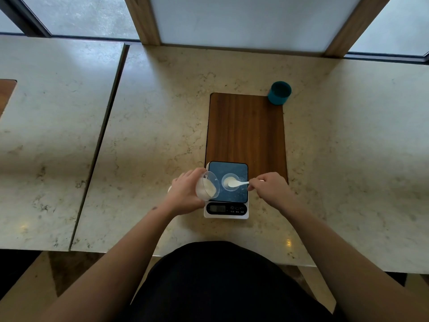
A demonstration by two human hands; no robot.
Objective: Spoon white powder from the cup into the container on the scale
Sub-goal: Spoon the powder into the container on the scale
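My left hand [185, 191] holds a clear plastic cup [207, 185] tilted to the right, with white powder lying in its lower side. The cup hangs over the left edge of a white kitchen scale [226, 211] with a dark glossy platform. On that platform stands a small clear round container [228, 179] holding white powder. My right hand [270, 185] pinches the handle of a white spoon [236, 183], whose bowl lies over the container with powder in it.
The scale sits on the near end of a dark wooden board [246, 129] set into the marble counter [151, 126]. A teal cup [279, 92] stands at the board's far right corner. A gap separates a second counter [53, 112] at left.
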